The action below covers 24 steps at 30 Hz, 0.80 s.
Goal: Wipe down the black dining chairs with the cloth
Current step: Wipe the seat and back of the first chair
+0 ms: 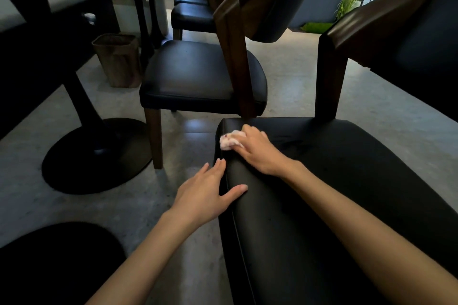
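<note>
The right hand (257,150) gripped a crumpled pinkish-white cloth (229,140), pressed beneath its fingers on the nearest chair's glossy black seat (322,181). The left hand (205,193) lay open on the seat edge.

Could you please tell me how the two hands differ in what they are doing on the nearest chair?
The right hand presses a cloth onto the seat near its far corner; the left hand holds nothing. The right hand is curled over the cloth; the left lies open, fingers spread, at the seat's side edge. Both touch the seat.
</note>
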### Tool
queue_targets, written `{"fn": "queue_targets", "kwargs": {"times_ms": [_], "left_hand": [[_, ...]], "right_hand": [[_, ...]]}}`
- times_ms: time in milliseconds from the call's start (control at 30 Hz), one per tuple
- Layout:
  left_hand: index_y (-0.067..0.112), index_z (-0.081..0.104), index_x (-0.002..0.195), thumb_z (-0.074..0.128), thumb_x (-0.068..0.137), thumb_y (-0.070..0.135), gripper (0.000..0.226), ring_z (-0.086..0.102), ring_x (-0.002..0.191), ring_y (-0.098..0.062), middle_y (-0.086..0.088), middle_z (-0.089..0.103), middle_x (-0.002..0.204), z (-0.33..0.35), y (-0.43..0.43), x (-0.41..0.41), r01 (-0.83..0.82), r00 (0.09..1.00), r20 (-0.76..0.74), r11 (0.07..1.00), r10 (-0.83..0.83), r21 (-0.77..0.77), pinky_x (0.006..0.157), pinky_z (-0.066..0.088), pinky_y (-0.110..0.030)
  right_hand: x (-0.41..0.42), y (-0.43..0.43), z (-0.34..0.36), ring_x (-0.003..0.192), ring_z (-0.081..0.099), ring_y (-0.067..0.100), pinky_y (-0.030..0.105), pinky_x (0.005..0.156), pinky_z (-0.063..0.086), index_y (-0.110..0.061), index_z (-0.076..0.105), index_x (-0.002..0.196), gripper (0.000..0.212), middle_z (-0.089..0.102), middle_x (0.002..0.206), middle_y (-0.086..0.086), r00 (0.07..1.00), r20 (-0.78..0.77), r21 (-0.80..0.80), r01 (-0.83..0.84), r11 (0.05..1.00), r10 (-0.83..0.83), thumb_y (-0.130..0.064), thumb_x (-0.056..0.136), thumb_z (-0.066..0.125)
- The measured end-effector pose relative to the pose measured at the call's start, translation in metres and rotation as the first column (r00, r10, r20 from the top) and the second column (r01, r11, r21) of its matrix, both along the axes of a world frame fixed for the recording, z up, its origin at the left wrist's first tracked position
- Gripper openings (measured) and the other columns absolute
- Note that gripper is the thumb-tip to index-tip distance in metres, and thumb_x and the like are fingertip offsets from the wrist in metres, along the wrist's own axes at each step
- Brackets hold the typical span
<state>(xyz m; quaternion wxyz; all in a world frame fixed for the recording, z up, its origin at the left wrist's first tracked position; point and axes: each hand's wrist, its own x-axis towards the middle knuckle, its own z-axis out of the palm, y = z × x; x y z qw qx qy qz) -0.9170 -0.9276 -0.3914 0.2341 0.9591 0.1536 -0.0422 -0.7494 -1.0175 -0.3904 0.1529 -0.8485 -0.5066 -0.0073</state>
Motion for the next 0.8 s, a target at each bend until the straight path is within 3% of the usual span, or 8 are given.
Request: {"fn": "queue_targets", "kwargs": {"times_ms": [100,300,433,500,567,667,733,800], "left_hand": [[0.025,0.001,0.155,0.034,0.088,0.072,0.088,0.001,0.148,-0.013,0.009,0.007,0.161,0.002,0.001,-0.004,0.016,0.996,-0.086,1.000,-0.017,-0.010,0.115,0.022,-0.039],[0.032,0.007,0.154,0.042,0.084,0.072,0.088,0.007,0.148,-0.011,0.015,0.010,0.160,0.004,0.005,-0.015,0.064,0.997,-0.051,0.998,-0.065,-0.023,0.118,0.022,-0.035],[0.035,0.010,0.153,0.049,0.081,0.071,0.089,0.010,0.147,-0.008,0.018,0.011,0.159,0.000,0.012,-0.019,0.067,0.998,-0.013,0.992,-0.068,-0.104,0.118,0.023,-0.035],[0.037,0.010,0.153,0.049,0.079,0.073,0.091,0.011,0.147,-0.007,0.019,0.011,0.158,-0.003,0.015,-0.020,0.071,0.997,-0.013,0.988,-0.074,-0.137,0.118,0.024,-0.037],[0.038,0.010,0.152,0.047,0.075,0.076,0.094,0.012,0.147,-0.008,0.019,0.011,0.158,-0.005,0.015,-0.021,0.072,0.997,-0.012,0.986,-0.075,-0.151,0.118,0.025,-0.039],[0.035,0.013,0.153,0.047,0.078,0.076,0.092,0.015,0.147,-0.010,0.017,0.016,0.158,-0.007,0.016,-0.021,0.061,0.997,-0.031,0.991,-0.065,-0.121,0.117,0.027,-0.040],[0.034,0.018,0.152,0.041,0.074,0.084,0.096,0.023,0.144,-0.012,0.012,0.026,0.156,-0.007,0.017,-0.023,0.062,0.995,-0.075,0.995,-0.069,-0.083,0.114,0.031,-0.040],[0.032,0.021,0.152,0.040,0.071,0.086,0.100,0.028,0.142,-0.013,0.008,0.029,0.156,-0.004,0.020,-0.026,0.067,0.990,-0.121,0.995,-0.076,-0.077,0.113,0.032,-0.039]], "right_hand": [[0.003,-0.009,-0.003,0.103,0.041,0.021,0.034,0.082,0.028,-0.028,0.050,0.139,0.038,0.040,0.103,0.000,0.997,0.009,-0.029,-0.077,0.997,0.077,-0.032,0.103,0.041],[0.057,0.041,-0.001,0.109,0.045,0.037,0.044,0.088,0.036,-0.017,0.064,0.122,0.031,0.050,0.115,0.018,0.971,0.017,0.011,0.239,0.971,-0.239,-0.030,0.101,0.045],[0.066,0.060,-0.003,0.108,0.049,0.038,0.044,0.087,0.038,-0.009,0.065,0.116,0.042,0.053,0.115,0.019,0.948,0.073,-0.043,0.313,0.949,-0.309,-0.038,0.102,0.039],[0.058,0.057,0.000,0.107,0.051,0.037,0.045,0.087,0.039,-0.011,0.064,0.120,0.042,0.054,0.116,0.019,0.963,0.064,-0.044,0.265,0.963,-0.262,-0.039,0.102,0.038],[0.039,0.046,0.002,0.107,0.051,0.036,0.043,0.086,0.039,-0.025,0.062,0.126,0.035,0.055,0.116,0.017,0.987,0.045,-0.049,0.154,0.987,-0.152,-0.034,0.103,0.037],[-0.004,0.015,0.007,0.112,0.048,0.028,0.039,0.087,0.034,-0.031,0.062,0.126,0.033,0.057,0.121,0.006,1.000,0.001,-0.043,-0.029,0.999,0.029,-0.030,0.104,0.038],[-0.030,-0.010,0.010,0.105,0.047,0.026,0.037,0.084,0.032,-0.026,0.062,0.127,0.031,0.057,0.111,-0.005,0.996,-0.019,0.029,-0.088,0.996,0.089,-0.027,0.103,0.042],[-0.045,-0.031,0.009,0.094,0.044,0.019,0.033,0.079,0.028,-0.025,0.062,0.128,0.030,0.044,0.090,-0.020,0.991,-0.045,0.067,-0.126,0.990,0.129,-0.025,0.102,0.045]]}}
